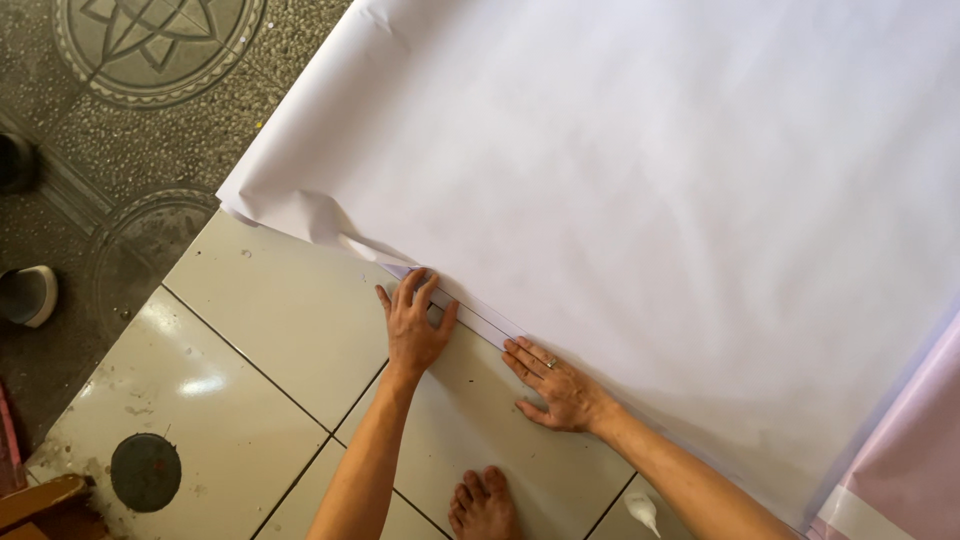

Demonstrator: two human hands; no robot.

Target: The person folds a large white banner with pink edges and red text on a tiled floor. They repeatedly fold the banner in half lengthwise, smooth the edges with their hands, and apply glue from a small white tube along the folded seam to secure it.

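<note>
Your left hand (414, 325) lies flat, fingers spread, pressing the folded lower edge of a large white paper sheet (650, 200). Your right hand (556, 386) lies flat too, fingers together, just beside that same edge and a little farther along it; neither hand grips anything. The narrow fold (478, 316) runs diagonally between your two hands. The sheet spreads up and to the right, covering most of the view, and its far left corner is crumpled. Below the edge, glossy cream floor tiles (280, 320) lie open toward you, with your bare foot (484, 505) near your arms. A round dark drain cover (146, 472) sits at lower left. Grey patterned paving (130, 110) lies beyond the tiles.
</note>
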